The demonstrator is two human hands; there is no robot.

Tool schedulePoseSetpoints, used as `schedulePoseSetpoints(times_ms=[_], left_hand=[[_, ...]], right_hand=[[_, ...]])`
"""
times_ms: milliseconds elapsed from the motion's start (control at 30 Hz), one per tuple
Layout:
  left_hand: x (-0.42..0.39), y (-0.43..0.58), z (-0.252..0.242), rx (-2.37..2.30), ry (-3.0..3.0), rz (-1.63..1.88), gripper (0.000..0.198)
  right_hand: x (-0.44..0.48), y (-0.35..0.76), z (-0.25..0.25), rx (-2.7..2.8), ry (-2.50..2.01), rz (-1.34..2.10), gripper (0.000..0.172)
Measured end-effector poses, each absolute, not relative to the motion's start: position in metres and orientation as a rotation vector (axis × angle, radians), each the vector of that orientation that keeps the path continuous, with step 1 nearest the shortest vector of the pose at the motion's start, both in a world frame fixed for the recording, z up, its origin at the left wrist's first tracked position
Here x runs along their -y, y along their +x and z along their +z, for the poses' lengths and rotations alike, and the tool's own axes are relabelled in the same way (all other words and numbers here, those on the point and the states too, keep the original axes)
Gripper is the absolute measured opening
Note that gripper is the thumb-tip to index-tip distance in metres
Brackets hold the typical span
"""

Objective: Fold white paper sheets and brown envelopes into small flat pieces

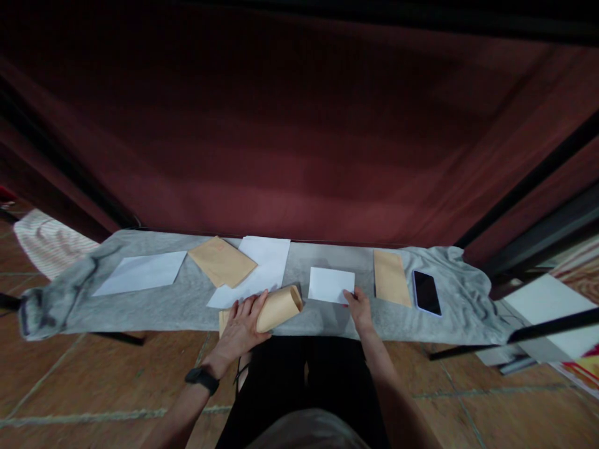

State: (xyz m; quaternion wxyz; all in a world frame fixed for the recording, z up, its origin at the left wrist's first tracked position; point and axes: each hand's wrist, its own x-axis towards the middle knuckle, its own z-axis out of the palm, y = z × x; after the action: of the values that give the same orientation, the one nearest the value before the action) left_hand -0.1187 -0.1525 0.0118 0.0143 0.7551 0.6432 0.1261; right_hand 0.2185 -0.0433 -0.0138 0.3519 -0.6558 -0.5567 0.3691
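My left hand [243, 324] lies across a brown paper envelope [279, 308], fingers over its top and thumb along its near side. The envelope bulges, and its mouth gapes toward the right. Between the thumb and fingers of my right hand [359, 308] is the lower right corner of a small white sheet of paper [330, 284], held flat over the grey cloth. Whether the sheet is folded, I cannot tell. Just beyond the left hand are white sheets [269, 255], partly covered by another brown envelope [222, 260].
A grey cloth [322, 321] covers the narrow bench. Another white sheet [143, 272] lies at the left. To the right are a flat brown envelope [392, 278] and a phone [427, 292] with a dark screen. A dark red panel [304, 156] rises behind the bench.
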Motion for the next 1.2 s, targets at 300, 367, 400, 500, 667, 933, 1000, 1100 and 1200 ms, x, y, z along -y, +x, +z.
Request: schedulePoseSetpoints(times_ms=[300,367,400,500,667,933,1000,1100,1200], left_hand=[[0.137,-0.105,0.013,-2.040,2.384,0.404,0.108],[0.136,-0.104,0.011,-2.027,2.403,0.388,0.107],[0.135,-0.104,0.010,-2.023,2.405,0.383,0.106],[0.135,-0.104,0.009,-2.038,2.370,0.380,0.107],[0.133,-0.101,0.011,-2.018,2.386,0.377,0.108],[0.130,-0.091,0.013,-1.972,2.461,0.447,0.108],[0.129,-0.086,0.016,-1.959,2.481,0.476,0.109],[0.127,-0.077,0.022,-1.933,2.503,0.518,0.111],[0.126,-0.069,0.026,-1.899,2.521,0.553,0.111]], right_hand=[[0.064,0.212,0.003,1.596,-1.533,0.956,0.023],[0.062,0.216,0.008,1.682,-1.587,0.982,0.022],[0.061,0.219,0.011,1.709,-1.602,0.992,0.022],[0.054,0.229,0.019,1.780,-1.611,1.016,0.022],[0.048,0.239,0.022,1.866,-1.611,1.057,0.024],[0.050,0.225,0.018,1.868,-1.578,1.060,0.025],[0.052,0.217,0.015,1.854,-1.565,1.045,0.027],[0.055,0.203,0.009,1.816,-1.553,1.000,0.031],[0.059,0.189,0.004,1.795,-1.511,0.977,0.030]])
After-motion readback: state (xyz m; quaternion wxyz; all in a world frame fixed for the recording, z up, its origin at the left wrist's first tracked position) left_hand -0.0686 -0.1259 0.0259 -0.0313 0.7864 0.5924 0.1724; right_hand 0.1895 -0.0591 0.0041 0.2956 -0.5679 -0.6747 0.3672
